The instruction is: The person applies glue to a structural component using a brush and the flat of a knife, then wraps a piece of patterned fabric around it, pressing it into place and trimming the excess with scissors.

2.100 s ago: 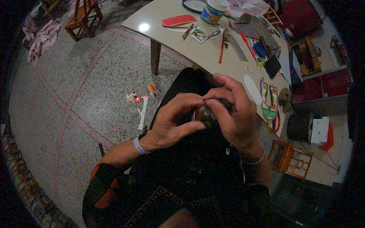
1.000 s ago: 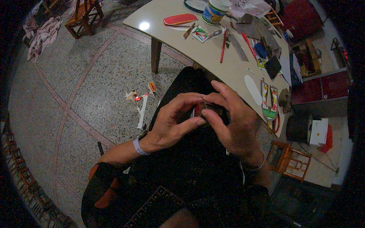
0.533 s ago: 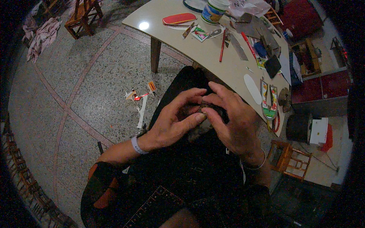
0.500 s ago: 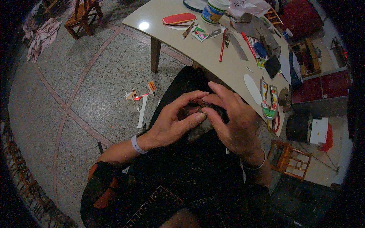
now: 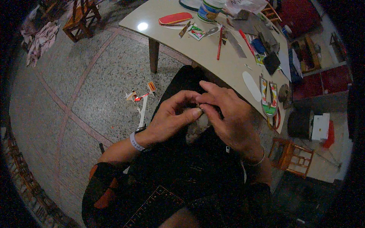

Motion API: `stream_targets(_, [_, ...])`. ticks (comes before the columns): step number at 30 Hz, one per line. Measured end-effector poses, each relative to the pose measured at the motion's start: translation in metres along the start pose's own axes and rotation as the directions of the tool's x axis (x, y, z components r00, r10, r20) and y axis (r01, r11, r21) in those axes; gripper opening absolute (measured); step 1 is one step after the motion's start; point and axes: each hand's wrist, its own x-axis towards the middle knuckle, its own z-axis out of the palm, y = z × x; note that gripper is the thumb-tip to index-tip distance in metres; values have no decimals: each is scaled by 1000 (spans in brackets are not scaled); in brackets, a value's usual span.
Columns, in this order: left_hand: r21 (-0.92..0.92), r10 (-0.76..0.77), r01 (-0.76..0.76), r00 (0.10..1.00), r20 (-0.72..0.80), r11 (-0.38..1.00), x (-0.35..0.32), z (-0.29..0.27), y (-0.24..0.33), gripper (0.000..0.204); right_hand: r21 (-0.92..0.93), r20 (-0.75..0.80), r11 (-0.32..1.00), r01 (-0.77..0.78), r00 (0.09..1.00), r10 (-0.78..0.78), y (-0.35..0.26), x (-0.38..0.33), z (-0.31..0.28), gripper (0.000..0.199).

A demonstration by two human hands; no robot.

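Note:
Above my lap, my left hand [image 5: 173,114] and my right hand [image 5: 228,114] meet, thumbs and fingertips pinched together. Whatever sits between the fingertips is too small and dark to name. A light strap circles my left wrist and a thin bracelet my right one. Dark cloth [image 5: 178,155] covers my lap beneath both hands. Nearest to my right hand on the table [image 5: 205,49] lies a white insole-shaped piece [image 5: 251,86].
On the table are a red insole-shaped piece [image 5: 175,18], a tub [image 5: 210,11], a red pencil [image 5: 220,43], a metal ruler [image 5: 236,45] and a black square [image 5: 271,63]. White and orange scraps [image 5: 141,98] lie on the floor. Wooden chairs [image 5: 80,22] stand around.
Both hands stay together over my lap, shifted slightly left, with the fingertips closer together. The view has moved a little; the things on the table have not.

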Motion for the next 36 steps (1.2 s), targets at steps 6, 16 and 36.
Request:
stream_targets(6, [-91,-36,35,999,-11,995,2,8,5,36,52,-43,993,105,994,-103,2,0,0,48])
stream_targets(16, [-416,-210,173,977,-45,893,7,8,4,36,320,-169,946,-55,979,114,27,-23,-30,34])
stream_targets(36, [-385,-157,124,986,-54,914,14,36,5,39,-19,-451,992,128,884,-123,44,-39,0,21])
